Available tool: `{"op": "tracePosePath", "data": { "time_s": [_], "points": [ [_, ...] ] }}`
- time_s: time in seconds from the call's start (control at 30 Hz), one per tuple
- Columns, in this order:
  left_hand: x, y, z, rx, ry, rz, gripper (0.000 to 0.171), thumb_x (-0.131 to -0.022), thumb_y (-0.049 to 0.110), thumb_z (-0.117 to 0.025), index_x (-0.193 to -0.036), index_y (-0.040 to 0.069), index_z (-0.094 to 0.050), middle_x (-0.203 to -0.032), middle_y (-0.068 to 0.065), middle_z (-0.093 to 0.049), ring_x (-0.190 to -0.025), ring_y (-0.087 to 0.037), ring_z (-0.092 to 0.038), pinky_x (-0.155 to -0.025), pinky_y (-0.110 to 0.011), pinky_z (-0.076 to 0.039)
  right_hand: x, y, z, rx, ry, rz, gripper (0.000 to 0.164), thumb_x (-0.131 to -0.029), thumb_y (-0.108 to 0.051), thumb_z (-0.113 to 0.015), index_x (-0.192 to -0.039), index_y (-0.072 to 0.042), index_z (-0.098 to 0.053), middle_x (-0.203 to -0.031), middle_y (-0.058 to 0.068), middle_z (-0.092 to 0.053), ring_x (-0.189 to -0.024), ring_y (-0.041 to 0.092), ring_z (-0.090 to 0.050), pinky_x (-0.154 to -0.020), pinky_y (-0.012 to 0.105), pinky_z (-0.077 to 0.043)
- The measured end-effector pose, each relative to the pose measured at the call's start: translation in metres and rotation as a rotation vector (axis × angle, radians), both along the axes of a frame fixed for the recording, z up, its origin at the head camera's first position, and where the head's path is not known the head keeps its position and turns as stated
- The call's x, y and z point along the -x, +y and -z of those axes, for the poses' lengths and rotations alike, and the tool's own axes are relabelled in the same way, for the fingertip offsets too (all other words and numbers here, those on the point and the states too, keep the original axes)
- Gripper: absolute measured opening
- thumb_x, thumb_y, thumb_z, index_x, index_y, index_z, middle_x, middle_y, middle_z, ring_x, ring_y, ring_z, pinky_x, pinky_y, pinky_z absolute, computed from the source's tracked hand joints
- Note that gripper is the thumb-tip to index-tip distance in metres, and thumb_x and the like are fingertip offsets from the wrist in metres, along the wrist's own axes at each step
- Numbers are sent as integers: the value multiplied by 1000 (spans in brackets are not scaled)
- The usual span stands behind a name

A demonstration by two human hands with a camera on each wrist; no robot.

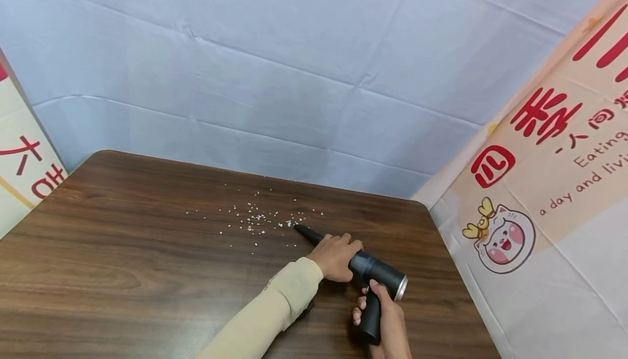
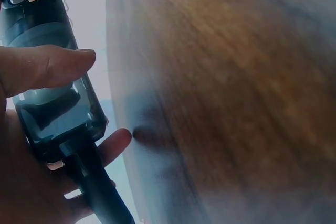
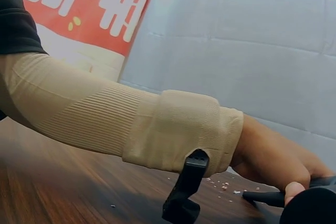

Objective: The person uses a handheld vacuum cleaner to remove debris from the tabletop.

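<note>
On the wood-grain desk (image 1: 122,272), pale crumbs (image 1: 255,218) lie scattered, black nozzle (image 1: 309,233) reaching their right side; left hand (image 1: 336,259) wraps its fingers round the handheld vacuum's (image 1: 389,278) front, right hand (image 1: 391,318) grips its handle (image 1: 370,322).

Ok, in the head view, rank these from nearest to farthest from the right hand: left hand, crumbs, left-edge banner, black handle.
1. Black handle, gripped by the right hand.
2. Left hand, just up and left.
3. Crumbs, scattered farther left.
4. Banner, at the far left edge.
</note>
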State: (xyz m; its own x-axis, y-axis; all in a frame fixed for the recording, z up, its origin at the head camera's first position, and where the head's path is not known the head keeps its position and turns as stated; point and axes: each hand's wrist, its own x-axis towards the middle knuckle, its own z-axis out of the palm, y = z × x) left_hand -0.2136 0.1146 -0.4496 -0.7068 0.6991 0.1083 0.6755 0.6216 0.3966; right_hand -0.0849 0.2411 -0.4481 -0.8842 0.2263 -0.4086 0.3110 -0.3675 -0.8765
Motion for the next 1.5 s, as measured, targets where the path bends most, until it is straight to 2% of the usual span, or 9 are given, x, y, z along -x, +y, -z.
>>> {"op": "tracePosePath", "data": {
  "time_s": [0.2, 0.4, 0.67, 1.17, 1.5],
  "points": [
    [0, 1, 0, 3, -5, -3, 51, -85, 18, -76, -133, 24, -59, -122, -1, -59, -96, -16, -58, -110, -40, -38, 1, -3, 1, -5, -5, 19, 40, -105, -37, -50, -115, 1, -44, -71, -1, -51, -56, 12, -52, -54, 24, -49],
    [1, 2, 3, 10, -7, -22, 53, -85, 18, -76, -134, 25, -58, -126, -2, -58, -108, -20, -61, -118, -47, -30, 2, -7, 3, -11, 0, 64, 43, -104, -37, -53, -117, 3, -46, -72, 0, -52, -56, 12, -53, -54, 25, -49],
    [4, 3, 3, 2, -16, -36, 57, -86, 17, -75, -139, 23, -56, -133, -5, -56, -121, -25, -57, -121, -51, -22, 5, -14, 4, -28, 4, 108, 45, -104, -35, -54, -121, 6, -44, -73, 1, -52, -58, 11, -54, -55, 25, -51],
    [9, -1, -1, -20, -18, -61, 57, -86, 15, -76, -138, 22, -56, -135, -8, -54, -124, -26, -56, -122, -52, -19, 14, -21, 7, -49, 74, 116, 41, -105, -34, -54, -114, 5, -46, -72, 2, -51, -57, 13, -55, -54, 26, -51],
    [16, -1, 1, -33, -17, -72, 56, -86, 14, -76, -138, 21, -56, -134, -8, -55, -124, -26, -55, -122, -53, -19, 20, -26, 7, -45, 89, 118, 40, -104, -34, -56, -116, 4, -47, -72, 3, -53, -56, 14, -57, -54, 27, -52]
  ]
}}
